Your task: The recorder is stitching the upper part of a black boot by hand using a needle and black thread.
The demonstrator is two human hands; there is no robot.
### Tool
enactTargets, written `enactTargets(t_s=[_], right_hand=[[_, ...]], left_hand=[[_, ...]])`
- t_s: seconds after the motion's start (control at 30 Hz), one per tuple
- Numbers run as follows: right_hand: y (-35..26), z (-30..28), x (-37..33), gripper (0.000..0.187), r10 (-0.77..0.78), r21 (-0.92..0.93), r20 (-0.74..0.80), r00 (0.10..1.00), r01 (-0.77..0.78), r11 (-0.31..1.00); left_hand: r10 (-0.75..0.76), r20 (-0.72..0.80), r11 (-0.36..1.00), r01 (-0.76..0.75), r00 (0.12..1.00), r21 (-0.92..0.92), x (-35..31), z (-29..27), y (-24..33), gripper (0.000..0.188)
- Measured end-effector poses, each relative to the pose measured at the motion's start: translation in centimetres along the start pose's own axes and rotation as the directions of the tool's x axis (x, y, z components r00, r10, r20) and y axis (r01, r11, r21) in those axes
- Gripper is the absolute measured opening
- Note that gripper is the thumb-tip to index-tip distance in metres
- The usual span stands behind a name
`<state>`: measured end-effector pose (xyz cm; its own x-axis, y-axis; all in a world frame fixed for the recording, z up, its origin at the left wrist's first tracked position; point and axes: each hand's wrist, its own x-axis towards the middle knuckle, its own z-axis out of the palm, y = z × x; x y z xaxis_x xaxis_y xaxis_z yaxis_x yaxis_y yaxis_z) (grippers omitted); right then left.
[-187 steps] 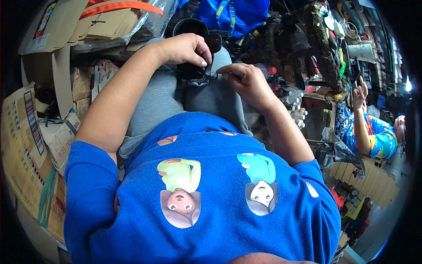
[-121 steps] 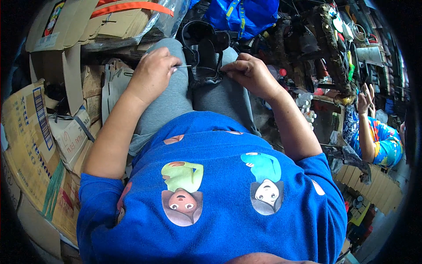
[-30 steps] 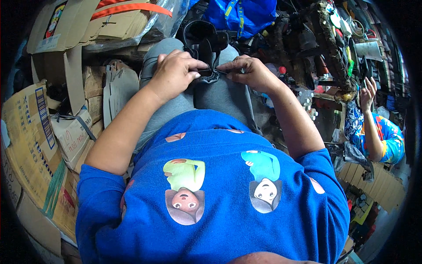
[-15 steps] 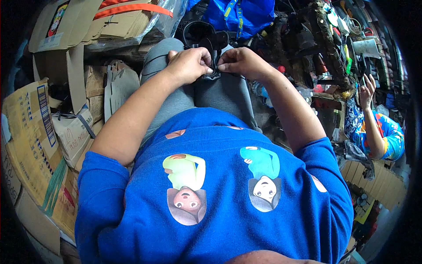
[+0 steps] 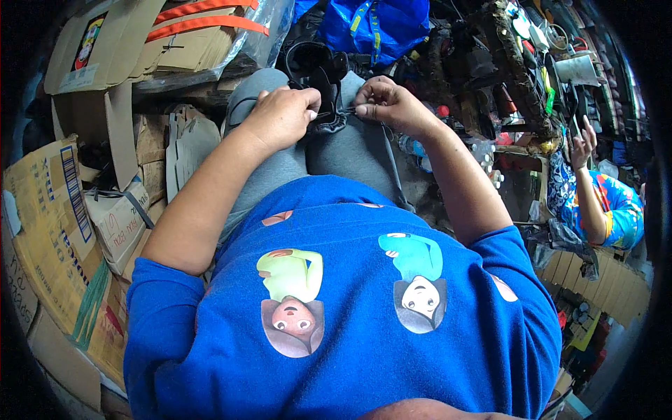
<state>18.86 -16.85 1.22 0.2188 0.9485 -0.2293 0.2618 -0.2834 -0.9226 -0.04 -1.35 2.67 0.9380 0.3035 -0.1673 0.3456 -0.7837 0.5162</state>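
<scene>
A black, shiny, shoe-like piece (image 5: 327,80) with an opening and straps rests on my grey-trousered knees. My left hand (image 5: 283,115) is at its left side, fingers closed in a pinch, with a thin strand just showing at the fingertips. On the other side my right hand (image 5: 392,105) pinches a thin dark thread that runs to the gathered near edge (image 5: 330,126) of the black piece. A short gap separates both hands from that edge. The fingertips are small and partly hidden.
Flattened cardboard (image 5: 52,231) and boxes crowd my left. Ahead lie a blue bag (image 5: 378,31) and cardboard with orange straps (image 5: 210,28). To the right is a cluttered rack of tools (image 5: 532,70). Another person's raised hand (image 5: 583,143) and colourful sleeve show at far right.
My hands have drawn apart from the near edge of the black piece, left hand leftward, right hand slightly rightward. More of the piece shows between them. The other person's hand has shifted slightly.
</scene>
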Motion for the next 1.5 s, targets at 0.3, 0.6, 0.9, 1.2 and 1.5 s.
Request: enactTargets(t_s=[0.3, 0.6, 0.9, 1.2, 1.5], right_hand=[[0.8, -0.9, -4.5, 0.012, 0.126, 0.111, -0.001, 0.992, -0.125, 0.986], [1.7, -4.0, -0.8, 0.018, 0.036, -0.224, -0.157, 0.987, -0.071, 0.972], [-4.2, -0.1, -0.6, 0.013, -0.355, -0.826, 0.149, 0.923, 0.314, 0.468], [-2.5, 1.2, 0.9, 0.011, -0.294, -0.865, 0.330, 0.897, 0.412, 0.285], [2.7, -6.0, -3.8, 0.014, 0.283, -0.062, -0.186, 0.941, -0.299, 0.952]], left_hand=[[0.059, 0.012, 0.997, -0.058, 0.998, -0.053, 0.8, 1.3, -0.2, 0.015], [0.212, -0.102, 0.976, -0.205, 0.972, 0.077, 0.2, 1.8, 0.2, 0.014], [0.171, -0.100, 0.980, -0.159, 0.980, 0.118, -0.7, 1.3, -0.3, 0.013], [0.331, -0.093, 0.908, -0.290, 0.939, 0.303, -1.4, 0.0, -0.9, 0.013], [0.057, -0.338, 0.998, -0.056, 0.940, 0.013, -10.1, -5.8, -7.1, 0.010]])
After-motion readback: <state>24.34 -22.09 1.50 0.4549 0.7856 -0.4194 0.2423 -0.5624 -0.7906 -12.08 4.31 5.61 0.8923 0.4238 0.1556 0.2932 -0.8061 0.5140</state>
